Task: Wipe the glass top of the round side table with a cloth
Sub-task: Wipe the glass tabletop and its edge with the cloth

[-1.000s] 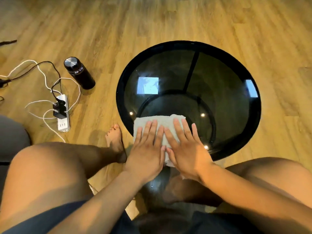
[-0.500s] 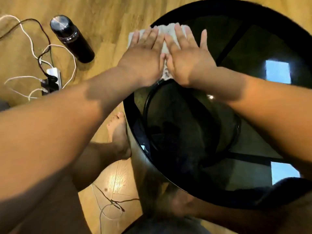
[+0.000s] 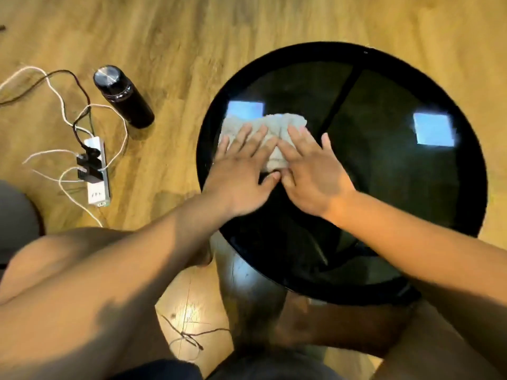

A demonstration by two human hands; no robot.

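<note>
The cloth (image 3: 270,126) was a pale grey-white piece with a nubby, towel-like surface, bunched into a rumpled, roughly oblong pad. It lay flat on the glass top (image 3: 384,193) of the round side table (image 3: 478,171), in the left part of the circle and close to the black rim on that side. Its far edge met one of two bright square reflections in the glass. The glass itself was dark and smoky, and a black bar showed through it, running from the far rim toward the middle. The left hand (image 3: 241,182) pressed down on the cloth's left half, palm flat and fingers straight and slightly spread, curled round nothing. The right hand (image 3: 312,179) lay beside it on the cloth's right half, equally flat, with its little finger out over bare glass. The two thumbs met just at the cloth's near edge. Both hands were somewhat blurred. On the wooden floor (image 3: 192,37) to the left of the table stood a black bottle (image 3: 123,97). Nearer the person lay a white power strip (image 3: 96,171) with black plugs in it, and white and dark cables (image 3: 63,111) looped round it.
</note>
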